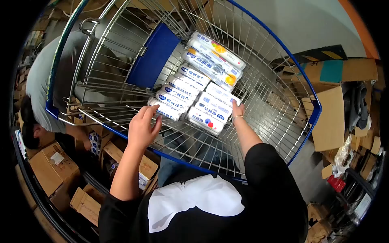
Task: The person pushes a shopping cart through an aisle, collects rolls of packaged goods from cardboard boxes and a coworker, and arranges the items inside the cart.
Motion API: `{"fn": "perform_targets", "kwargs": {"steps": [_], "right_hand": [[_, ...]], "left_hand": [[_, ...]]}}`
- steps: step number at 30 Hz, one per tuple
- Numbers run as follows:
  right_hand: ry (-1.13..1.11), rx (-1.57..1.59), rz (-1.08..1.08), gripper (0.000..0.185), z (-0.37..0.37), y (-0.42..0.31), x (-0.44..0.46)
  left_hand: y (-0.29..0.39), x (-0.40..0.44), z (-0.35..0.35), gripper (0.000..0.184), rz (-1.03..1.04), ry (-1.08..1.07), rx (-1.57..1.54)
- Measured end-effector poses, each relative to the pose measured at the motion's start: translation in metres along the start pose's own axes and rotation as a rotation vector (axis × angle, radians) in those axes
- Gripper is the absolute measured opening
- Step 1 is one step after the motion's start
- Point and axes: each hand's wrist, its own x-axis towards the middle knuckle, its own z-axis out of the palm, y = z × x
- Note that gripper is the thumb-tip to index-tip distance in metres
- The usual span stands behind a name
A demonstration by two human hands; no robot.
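White wrapped rolls (177,94), printed with blue lettering like plastic food bag rolls, lie in rows in a metal shopping cart. My left hand (142,128) is at the near left end of this row, fingers bent and thumb apart, holding nothing. A second group of similar rolls (210,111), some with coloured dots, lies just to the right. My right hand (238,110) touches the right ends of that group with fingers extended; part of the fingers is hidden. Longer packs with orange fruit prints (214,60) lie farther up in the cart.
The wire cart (283,150) has a blue rim and a blue panel (154,54). On the left, a person in a grey shirt (60,77) bends over cardboard boxes (54,167). An open carton (324,117) with dark items stands at right.
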Motion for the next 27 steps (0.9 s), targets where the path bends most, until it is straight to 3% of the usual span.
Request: {"fn": "perform_targets", "kwargs": {"steps": [2, 5, 6, 9, 10, 11, 13, 15, 17, 27], "right_hand": [[-0.067, -0.124, 0.061, 0.055, 0.006, -0.004, 0.01], [-0.102, -0.124, -0.031, 0.049, 0.016, 0.024, 0.037], [-0.199, 0.072, 0.023, 0.047, 0.02, 0.035, 0.047], [-0.246, -0.178, 0.002, 0.059, 0.013, 0.022, 0.045], [-0.227, -0.164, 0.03, 0.072, 0.014, 0.017, 0.043], [-0.232, -0.164, 0.026, 0.072, 0.015, 0.006, 0.03], [0.013, -0.041, 0.163, 0.082, 0.015, -0.022, 0.005], [-0.046, -0.026, 0.26, 0.089, 0.01, -0.04, -0.006], [0.036, -0.135, 0.366, 0.092, 0.018, -0.045, -0.006], [0.172, -0.184, 0.122, 0.081, 0.022, -0.027, 0.009]], "left_hand": [[0.002, 0.001, 0.0, 0.023, 0.001, 0.01, 0.018], [-0.002, -0.001, 0.003, 0.022, 0.049, 0.037, 0.029], [-0.001, -0.001, 0.003, 0.021, 0.052, 0.034, 0.025], [-0.002, -0.002, 0.003, 0.021, 0.045, 0.039, 0.016], [-0.001, -0.001, 0.002, 0.021, 0.047, 0.039, 0.018], [-0.001, -0.002, 0.001, 0.021, 0.043, 0.042, 0.023], [-0.002, -0.002, 0.002, 0.02, 0.034, 0.01, 0.028], [-0.002, -0.003, 0.001, 0.02, 0.049, 0.023, 0.046], [0.0, -0.002, -0.001, 0.021, 0.022, -0.022, 0.062], [-0.001, -0.005, -0.002, 0.019, 0.028, -0.043, 0.035]]}}
